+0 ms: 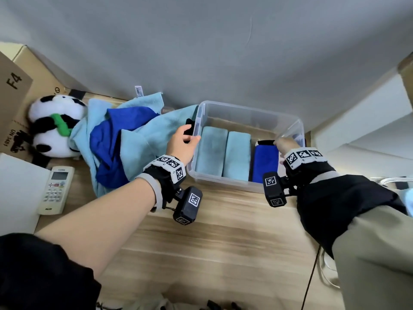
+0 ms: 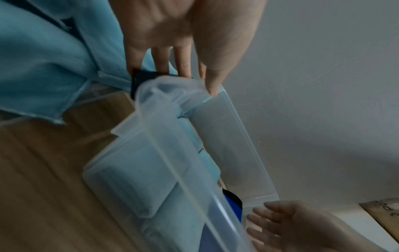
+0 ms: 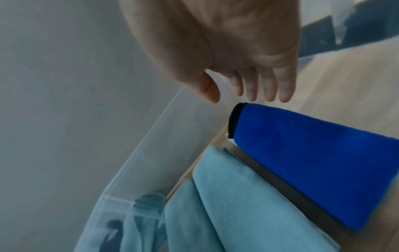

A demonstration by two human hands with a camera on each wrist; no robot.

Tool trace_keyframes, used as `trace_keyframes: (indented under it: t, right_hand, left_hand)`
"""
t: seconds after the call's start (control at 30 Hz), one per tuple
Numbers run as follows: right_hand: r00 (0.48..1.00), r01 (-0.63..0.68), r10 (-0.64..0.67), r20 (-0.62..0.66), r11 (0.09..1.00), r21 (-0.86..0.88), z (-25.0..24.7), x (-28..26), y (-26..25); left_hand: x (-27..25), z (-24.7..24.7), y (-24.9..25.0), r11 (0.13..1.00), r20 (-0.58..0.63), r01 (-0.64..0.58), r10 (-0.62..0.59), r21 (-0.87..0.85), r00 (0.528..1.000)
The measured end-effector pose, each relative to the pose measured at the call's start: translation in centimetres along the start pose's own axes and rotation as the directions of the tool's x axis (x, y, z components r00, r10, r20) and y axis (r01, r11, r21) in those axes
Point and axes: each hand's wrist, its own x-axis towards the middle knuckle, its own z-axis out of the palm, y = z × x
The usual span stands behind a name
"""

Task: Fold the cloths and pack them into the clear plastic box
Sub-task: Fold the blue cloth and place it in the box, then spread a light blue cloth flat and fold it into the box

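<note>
The clear plastic box [image 1: 223, 183] stands on the wooden table [image 1: 201, 242] against the wall. Two folded light blue cloths [image 1: 211, 151] lie side by side in it, and a folded dark blue cloth [image 1: 264, 163] lies at its right end. My left hand [image 1: 185, 139] grips the box's left rim [image 2: 168, 85], thumb over the edge and fingers outside by a black latch. My right hand [image 1: 282, 144] hovers with straight fingers [image 3: 252, 92] just above the far end of the dark blue cloth [image 3: 313, 153], holding nothing. Left of the box sits a heap of unfolded light blue cloth [image 1: 145, 142] and dark blue cloth [image 1: 111, 142].
A panda plush [image 1: 53, 124] leans against a cardboard box [image 1: 13, 97] at the far left. A white remote control [image 1: 57, 189] lies near the table's left edge. The grey wall runs right behind the box. Cables hang off the right side.
</note>
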Motion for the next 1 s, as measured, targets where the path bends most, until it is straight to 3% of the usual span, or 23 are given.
trace_keyframes:
  t: [0.07, 0.13, 0.23, 0.3, 0.4, 0.47, 0.53, 0.63, 0.73, 0.87, 1.0]
  right_hand:
    - [0.994, 0.102, -0.098, -0.053, 0.993, 0.067, 0.1, -1.7, -0.6]
    - [0.979, 0.204, -0.203, -0.022, 0.963, 0.176, 0.8, -4.4, -0.7]
    - [0.955, 0.257, -0.294, 0.029, 0.877, 0.407, 2.9, -9.3, -0.7]
    - [0.918, 0.33, -0.389, 0.072, 0.854, 0.403, 4.7, -12.4, -0.4]
    - [0.826, 0.362, -0.482, 0.293, 0.851, 0.38, 7.3, -15.9, 0.3]
    - [0.754, 0.296, -0.464, 0.465, 0.872, 0.39, 9.4, -17.7, 0.8]
    - [0.721, 0.26, -0.422, 0.549, 0.9, 0.351, 11.5, -18.8, 1.4]
    - [0.739, 0.292, -0.359, 0.57, 0.933, 0.21, 14.3, -19.6, 2.5]
    - [0.77, 0.258, -0.295, 0.566, 0.955, 0.147, 16.5, -19.9, 3.6]
    - [0.798, 0.204, -0.255, 0.545, 0.967, 0.155, 18.1, -20.4, 4.8]
    - [0.832, 0.15, -0.219, 0.51, 0.973, 0.174, 18.7, -20.7, 5.7]
  left_hand:
    - [-0.3, -0.6, -0.8, 0.999, -0.033, -0.009, 0.007, -0.047, 0.999]
    - [-0.7, -1.6, -1.9, 0.997, -0.062, -0.018, 0.013, -0.075, 0.998]
    - [-1.3, -3.6, -3.4, 1.0, -0.092, -0.025, 0.024, -0.012, 0.995]
    - [-1.7, -5.3, -4.6, 0.997, -0.117, -0.041, 0.049, 0.063, 0.992]
    - [-2.1, -7.7, -6.1, 0.988, -0.148, -0.07, 0.09, 0.136, 0.985]
    - [-2.4, -9.4, -7.2, 0.973, -0.183, -0.055, 0.097, 0.223, 0.978]
    - [-2.7, -11.1, -8.3, 0.951, -0.226, -0.001, 0.075, 0.31, 0.971]
    - [-3.3, -12.6, -9.6, 0.913, -0.262, 0.166, -0.068, 0.372, 0.963]
    - [-3.5, -13.3, -11.0, 0.891, -0.214, 0.257, -0.187, 0.375, 0.959]
    - [-3.5, -13.7, -11.7, 0.879, -0.124, 0.211, -0.174, 0.428, 0.977]
    - [-3.5, -13.3, -11.1, 0.893, -0.152, 0.162, -0.106, 0.42, 0.983]
